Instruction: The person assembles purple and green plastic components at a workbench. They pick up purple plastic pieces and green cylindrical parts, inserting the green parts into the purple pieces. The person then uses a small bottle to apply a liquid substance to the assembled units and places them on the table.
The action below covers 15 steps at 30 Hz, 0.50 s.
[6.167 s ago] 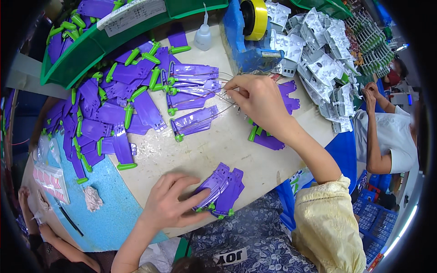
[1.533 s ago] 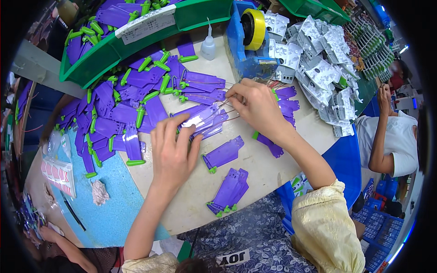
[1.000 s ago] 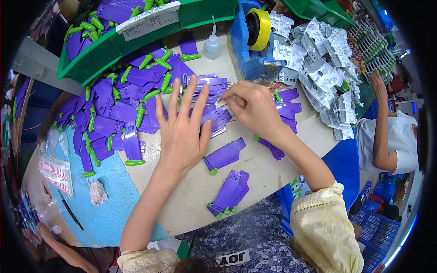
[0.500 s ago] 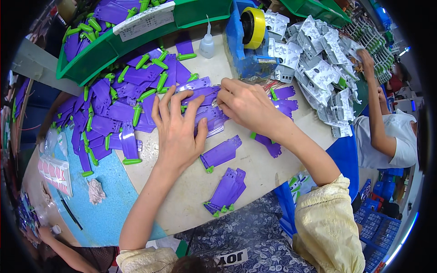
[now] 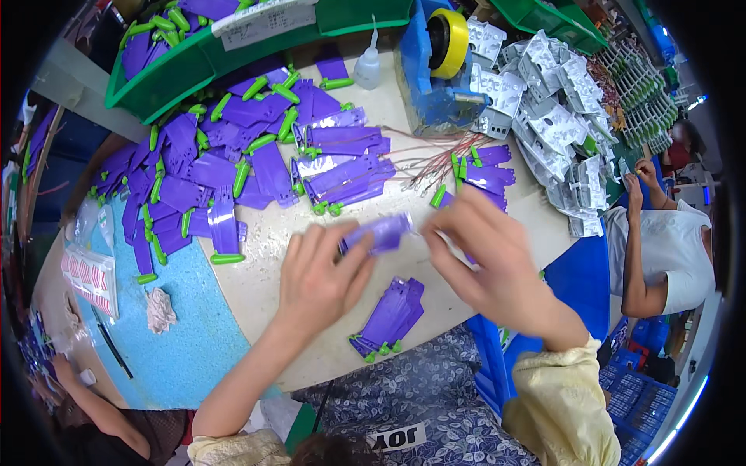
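My left hand [image 5: 318, 272] is closed on a flat purple plastic piece [image 5: 377, 235], pinched between thumb and fingers above the table. A shiny highlight lies across the piece's right end. Close by on the right is my right hand [image 5: 493, 260], its fingers bent and blurred by motion. Whether anything is between those fingertips cannot be made out. Nearer me lies a small stack of purple pieces [image 5: 392, 311] with green ends. Beyond my hands rest more purple pieces [image 5: 346, 182] with green ends, thin reddish wires [image 5: 431, 159] trailing from them to the right.
A large pile of purple-and-green pieces [image 5: 198, 175] covers the left. Behind stand a green bin [image 5: 233, 66], a squeeze bottle [image 5: 367, 68] and a blue tape dispenser [image 5: 423, 85] with yellow tape. Grey molded parts [image 5: 556, 116] are heaped right. A co-worker [image 5: 660, 256] sits beyond.
Both hands have moved nearer me, away from the wired pieces. My left hand has picked up the single purple piece from the table. My right hand has shifted right and downward.
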Each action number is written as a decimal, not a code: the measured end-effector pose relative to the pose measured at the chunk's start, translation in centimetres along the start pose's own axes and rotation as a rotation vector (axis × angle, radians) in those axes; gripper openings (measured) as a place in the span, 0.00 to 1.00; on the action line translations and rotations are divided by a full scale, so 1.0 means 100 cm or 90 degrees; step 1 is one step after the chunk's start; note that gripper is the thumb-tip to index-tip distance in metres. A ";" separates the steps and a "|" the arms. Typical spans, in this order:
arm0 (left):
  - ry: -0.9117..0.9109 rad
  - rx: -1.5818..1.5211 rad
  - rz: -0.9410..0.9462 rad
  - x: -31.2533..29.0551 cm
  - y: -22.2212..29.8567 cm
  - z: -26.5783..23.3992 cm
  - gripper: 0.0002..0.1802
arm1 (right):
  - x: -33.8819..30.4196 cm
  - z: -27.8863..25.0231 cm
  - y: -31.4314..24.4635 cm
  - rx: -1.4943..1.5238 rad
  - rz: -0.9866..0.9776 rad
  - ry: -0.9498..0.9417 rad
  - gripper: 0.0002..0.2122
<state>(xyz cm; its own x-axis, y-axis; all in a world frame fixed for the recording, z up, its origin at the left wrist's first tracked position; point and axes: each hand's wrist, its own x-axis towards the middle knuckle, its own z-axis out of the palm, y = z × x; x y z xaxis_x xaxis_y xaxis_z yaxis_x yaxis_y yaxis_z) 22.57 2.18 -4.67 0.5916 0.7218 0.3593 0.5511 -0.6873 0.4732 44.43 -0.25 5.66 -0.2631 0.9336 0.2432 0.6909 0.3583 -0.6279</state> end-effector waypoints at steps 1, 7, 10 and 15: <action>0.023 -0.068 -0.013 0.002 -0.001 0.003 0.24 | 0.001 0.019 0.019 -0.006 0.016 -0.015 0.04; 0.012 -0.315 -0.141 0.016 -0.002 0.006 0.31 | 0.021 0.070 0.050 0.045 -0.016 -0.058 0.02; 0.053 -0.347 -0.134 0.014 -0.006 0.010 0.34 | 0.027 0.062 0.049 0.129 0.059 -0.113 0.02; 0.061 -0.348 -0.117 0.015 -0.008 0.013 0.32 | 0.012 0.056 0.044 0.133 0.028 -0.145 0.04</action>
<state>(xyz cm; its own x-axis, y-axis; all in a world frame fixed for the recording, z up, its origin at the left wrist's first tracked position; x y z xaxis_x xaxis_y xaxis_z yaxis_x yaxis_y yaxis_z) 23.76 3.74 -5.57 0.4452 0.8465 0.2918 0.2405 -0.4270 0.8717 43.34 2.46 -0.96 -0.3962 0.9165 0.0552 0.5578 0.2880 -0.7784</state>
